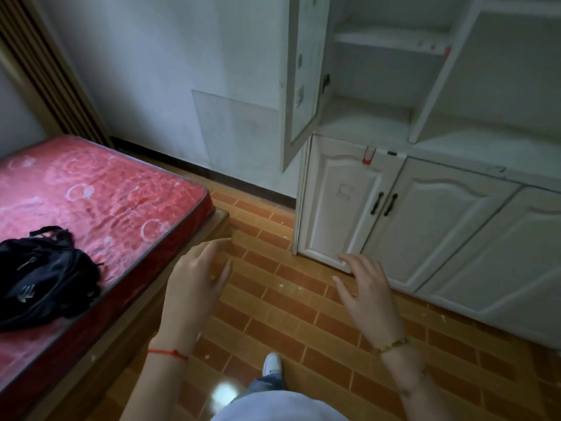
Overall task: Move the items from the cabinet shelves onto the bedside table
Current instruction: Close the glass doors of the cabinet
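A white cabinet (455, 232) stands at the right, its upper glass door (303, 74) swung open. The open shelves (388, 44) behind it show bare boards with no items on them. My left hand (194, 287) hovers over the floor beside the bed corner, fingers apart, holding nothing. My right hand (367, 296) floats in front of the lower cabinet door (337, 202), fingers spread and empty. No bedside table is in view.
A bed with a red patterned mattress (100, 192) fills the left side, with a black bag (42, 281) lying on it. Brown brick-pattern floor tiles (273, 299) run between bed and cabinet. My foot in a white shoe (272, 363) stands below.
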